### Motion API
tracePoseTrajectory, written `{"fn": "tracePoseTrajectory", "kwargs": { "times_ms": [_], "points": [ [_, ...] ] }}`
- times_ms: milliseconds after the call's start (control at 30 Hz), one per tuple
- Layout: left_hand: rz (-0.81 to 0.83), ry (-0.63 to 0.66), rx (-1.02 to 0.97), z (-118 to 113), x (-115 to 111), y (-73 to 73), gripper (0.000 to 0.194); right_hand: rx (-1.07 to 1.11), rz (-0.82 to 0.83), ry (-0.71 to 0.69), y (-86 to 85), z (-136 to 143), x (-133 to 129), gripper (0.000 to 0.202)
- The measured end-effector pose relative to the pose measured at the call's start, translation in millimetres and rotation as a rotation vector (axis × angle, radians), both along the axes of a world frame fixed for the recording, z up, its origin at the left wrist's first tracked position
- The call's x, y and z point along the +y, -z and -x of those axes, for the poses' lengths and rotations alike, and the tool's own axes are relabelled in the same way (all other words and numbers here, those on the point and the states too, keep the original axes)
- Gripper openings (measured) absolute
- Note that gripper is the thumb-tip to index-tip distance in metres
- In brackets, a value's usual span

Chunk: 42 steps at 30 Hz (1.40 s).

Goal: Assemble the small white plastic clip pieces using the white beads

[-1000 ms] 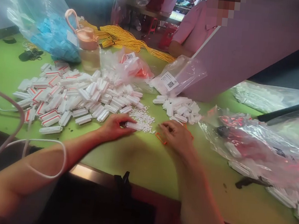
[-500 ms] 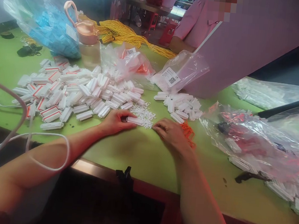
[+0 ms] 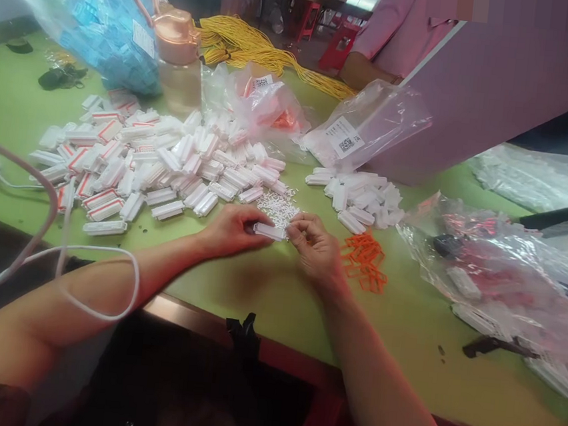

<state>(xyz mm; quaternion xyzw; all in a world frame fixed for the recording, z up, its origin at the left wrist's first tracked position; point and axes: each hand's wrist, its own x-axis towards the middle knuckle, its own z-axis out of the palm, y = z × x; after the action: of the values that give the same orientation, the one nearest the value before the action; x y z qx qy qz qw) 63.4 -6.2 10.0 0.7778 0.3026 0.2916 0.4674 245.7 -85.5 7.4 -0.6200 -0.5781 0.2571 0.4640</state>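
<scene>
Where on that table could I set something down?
The green tabletop looks bare between the left forearm and right forearm, and nearly so from the right forearm to the dark strip. Farther back is crowded: white pile, tiny white bits, orange pieces.

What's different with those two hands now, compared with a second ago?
The right hand has moved left, away from the orange frames, so more of them shows. Its fingertips are now at the near end of the white case; whether they pinch anything is too small to tell. The left hand still holds that case beside the tiny white parts. The bottle stayed put.
</scene>
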Motion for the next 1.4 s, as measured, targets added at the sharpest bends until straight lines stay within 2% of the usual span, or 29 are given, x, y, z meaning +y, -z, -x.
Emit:
{"fn": "tracePoseTrajectory", "kwargs": {
  "times_ms": [233,367,600,767,933,1100,1167,1267,1333,1400],
  "points": [
    [0.015,-0.016,-0.041,-1,-3,-0.3,0.023,0.059,0.001,0.031,5.7,1,2,0.035],
    [0.028,-0.026,-0.062,-1,-4,2.5,0.024,0.073,0.011,0.036,2.3,2,1,0.031],
    [-0.055,-0.024,-0.165,-2,-6,3.0,0.022,0.080,0.085,-0.009,-11.0,-1,-3,0.033],
    [-0.193,-0.033,-0.172,-2,-5,1.4,0.019,-0.050,0.090,-0.017,-20.2,-2,-7,0.046],
    [-0.323,-0.025,-0.219,-3,-5,2.7,0.017,-0.218,0.105,-0.099,-22.3,1,-9,0.040],
    [-0.284,-0.038,-0.185,-3,-8,1.0,0.019,-0.207,0.095,-0.099,-21.2,5,-7,0.033],
    [-0.214,-0.038,-0.167,-2,-7,0.0,0.020,-0.166,0.100,-0.077,-20.6,-2,-6,0.035],
    [-0.114,-0.051,-0.138,-1,-5,-0.7,0.023,-0.154,0.098,0.071,-21.5,-25,-5,0.040],
    [-0.063,-0.062,-0.115,1,-2,-0.6,0.025,-0.286,0.126,0.182,-24.0,-43,-6,0.031],
    [-0.026,-0.076,-0.095,1,0,-0.1,0.027,-0.451,0.232,0.223,-27.6,-55,-7,0.023]
  ]
}}
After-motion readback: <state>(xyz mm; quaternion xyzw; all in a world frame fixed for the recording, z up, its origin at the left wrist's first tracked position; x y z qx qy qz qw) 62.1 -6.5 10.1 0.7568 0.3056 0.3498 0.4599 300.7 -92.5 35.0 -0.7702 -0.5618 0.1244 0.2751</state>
